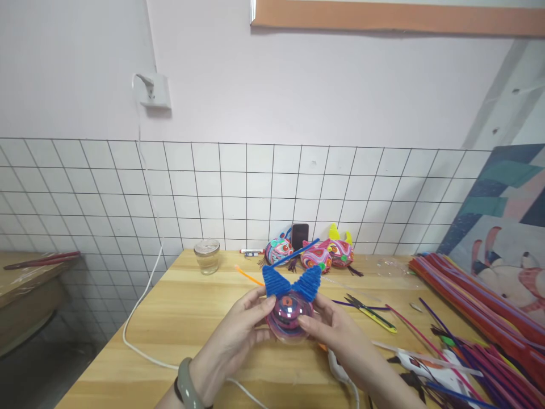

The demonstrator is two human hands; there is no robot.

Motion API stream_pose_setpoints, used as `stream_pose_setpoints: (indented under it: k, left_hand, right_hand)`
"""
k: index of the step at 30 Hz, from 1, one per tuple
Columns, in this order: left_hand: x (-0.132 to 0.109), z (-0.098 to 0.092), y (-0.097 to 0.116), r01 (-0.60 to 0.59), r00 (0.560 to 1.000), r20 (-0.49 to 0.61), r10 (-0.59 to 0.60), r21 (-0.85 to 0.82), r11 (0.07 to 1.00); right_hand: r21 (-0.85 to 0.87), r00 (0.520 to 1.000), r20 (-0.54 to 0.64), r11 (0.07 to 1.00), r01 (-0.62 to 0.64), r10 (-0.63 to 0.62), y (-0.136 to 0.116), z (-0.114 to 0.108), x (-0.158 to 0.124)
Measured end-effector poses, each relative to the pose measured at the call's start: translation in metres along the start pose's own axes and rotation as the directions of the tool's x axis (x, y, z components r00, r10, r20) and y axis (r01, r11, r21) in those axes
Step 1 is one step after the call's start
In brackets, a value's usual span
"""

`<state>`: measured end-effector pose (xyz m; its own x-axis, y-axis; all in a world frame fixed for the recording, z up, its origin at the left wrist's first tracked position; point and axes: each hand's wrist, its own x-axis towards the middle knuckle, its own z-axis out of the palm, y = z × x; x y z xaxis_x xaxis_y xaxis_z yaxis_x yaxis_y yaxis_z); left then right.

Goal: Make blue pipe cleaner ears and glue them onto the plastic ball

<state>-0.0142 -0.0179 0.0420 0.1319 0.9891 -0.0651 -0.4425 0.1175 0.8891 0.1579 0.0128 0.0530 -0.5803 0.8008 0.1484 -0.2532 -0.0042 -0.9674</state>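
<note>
Between both hands, above the near part of the table, is a shiny round ball [283, 329] with swirled pink, purple and blue colours. Two pointed ears [276, 281] wound from fuzzy blue pipe cleaner stand up at its top. The fingers of my left hand [249, 318] close around its left side, thumb on the front. On the right side, my right hand [334, 326] grips it, its thumb tip on the ball's front. A straight blue pipe cleaner [298, 251] shows just behind the ears, and an orange pipe cleaner [249, 275] lies behind my left hand.
Three similar colourful balls [315, 258] and a phone [300, 234] stand by the tiled wall. A lidded glass [206, 258] is at the back left. On the right are a yellow cutter [377, 318], a white glue gun [438, 366] and pipe cleaner bundles [481, 318]. A white cable [142, 355] crosses the table.
</note>
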Motion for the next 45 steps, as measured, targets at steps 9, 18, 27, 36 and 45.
stream_pose_setpoints:
  k: [9,18,27,36,45]
  left_hand:
    - [-0.001,-0.001,0.003,0.054,0.997,0.055,-0.048,-0.1,0.994]
    - [-0.004,-0.005,0.007,0.08,0.992,0.11,-0.067,-0.118,0.99]
    - [0.0,-0.008,0.003,0.066,0.995,0.081,-0.062,-0.053,0.996]
    - [0.001,-0.004,0.002,-0.049,0.991,0.125,0.053,-0.04,0.998]
    - [0.006,-0.012,0.017,-0.22,0.935,-0.261,0.239,0.099,0.97]
  right_hand:
    - [0.012,0.998,0.041,0.999,0.039,-0.039,0.002,-0.002,0.001]
    - [0.018,0.999,-0.02,0.999,-0.042,0.042,-0.006,0.0,-0.002]
    - [0.028,1.0,-0.009,1.0,-0.011,0.011,0.002,-0.001,0.001]
    - [-0.074,0.999,-0.018,0.997,0.034,-0.035,0.015,-0.01,0.003]
    - [-0.382,0.988,-0.065,0.911,-0.154,0.14,0.031,-0.012,-0.002]
